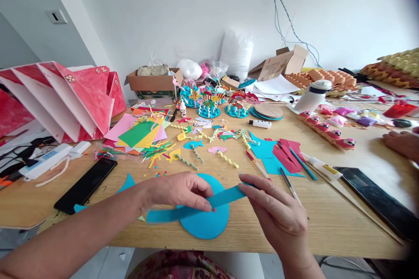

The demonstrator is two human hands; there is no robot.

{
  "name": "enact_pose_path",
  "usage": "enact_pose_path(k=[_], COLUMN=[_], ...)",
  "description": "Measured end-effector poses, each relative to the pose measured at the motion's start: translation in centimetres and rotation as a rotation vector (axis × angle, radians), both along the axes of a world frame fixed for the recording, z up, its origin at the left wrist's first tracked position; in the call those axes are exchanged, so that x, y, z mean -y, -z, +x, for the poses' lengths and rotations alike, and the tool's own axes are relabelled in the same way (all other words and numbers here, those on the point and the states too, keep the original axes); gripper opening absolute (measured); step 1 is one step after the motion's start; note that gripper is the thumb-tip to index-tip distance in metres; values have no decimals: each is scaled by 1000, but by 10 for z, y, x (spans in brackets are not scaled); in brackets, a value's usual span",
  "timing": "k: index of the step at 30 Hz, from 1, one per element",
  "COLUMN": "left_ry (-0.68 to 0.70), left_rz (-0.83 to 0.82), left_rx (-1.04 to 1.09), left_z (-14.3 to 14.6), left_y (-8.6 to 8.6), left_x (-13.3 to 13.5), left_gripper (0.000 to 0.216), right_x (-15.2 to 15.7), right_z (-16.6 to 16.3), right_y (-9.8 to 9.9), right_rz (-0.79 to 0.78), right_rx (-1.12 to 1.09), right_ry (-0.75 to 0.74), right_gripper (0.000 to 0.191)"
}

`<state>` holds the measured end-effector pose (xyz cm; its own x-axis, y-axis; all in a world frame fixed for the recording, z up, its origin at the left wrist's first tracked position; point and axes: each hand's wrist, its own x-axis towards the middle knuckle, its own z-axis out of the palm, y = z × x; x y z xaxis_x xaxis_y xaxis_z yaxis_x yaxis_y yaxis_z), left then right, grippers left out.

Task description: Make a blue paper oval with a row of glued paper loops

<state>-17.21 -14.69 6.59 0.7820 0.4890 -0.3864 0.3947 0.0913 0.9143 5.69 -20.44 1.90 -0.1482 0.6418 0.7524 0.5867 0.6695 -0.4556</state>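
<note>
A blue paper strip (pixel 225 197) stretches between my two hands above a round blue disc (pixel 204 226) near the table's front edge. My left hand (pixel 186 192) pinches the strip near its middle, and the strip's loose end hangs out to the left, slightly blurred. At the strip's right end, my right hand (pixel 275 209) grips it between thumb and fingers. Part of the disc is hidden under the strip and my left hand. Blue paper scraps (pixel 127 183) lie partly behind my left forearm.
Paper fish and curly strips (pixel 222 159) lie beyond the disc. Coloured sheets (pixel 137 134) and a black phone (pixel 85 185) are on the left. Pens (pixel 290 185), a glue bottle (pixel 322 168) and a dark tablet-like device (pixel 376 200) lie right. Another person's hand (pixel 401 144) rests at the far right.
</note>
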Motion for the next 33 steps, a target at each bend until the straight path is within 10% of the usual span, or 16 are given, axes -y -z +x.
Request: enact_pose_path(k=[6, 11, 23, 28, 33], left_ry=[-373, -655, -866, -836, -516], left_rz=[9, 39, -78, 473, 1075], left_rx=[132, 277, 428, 164, -2], left_z=[15, 32, 19, 9, -1], left_y=[25, 41, 71, 83, 93], left_x=[4, 10, 0, -5, -6], left_gripper=[26, 31, 24, 33, 42], right_x=[-15, -9, 30, 35, 32], right_z=[-14, -40, -49, -51, -51], right_y=[11, 28, 69, 86, 75], right_rz=[-409, -903, -1288, -1324, -1390], right_rx=[-422, -485, -504, -528, -627], right_ry=[175, -150, -261, -246, -301], right_gripper=[21, 35, 47, 50, 49])
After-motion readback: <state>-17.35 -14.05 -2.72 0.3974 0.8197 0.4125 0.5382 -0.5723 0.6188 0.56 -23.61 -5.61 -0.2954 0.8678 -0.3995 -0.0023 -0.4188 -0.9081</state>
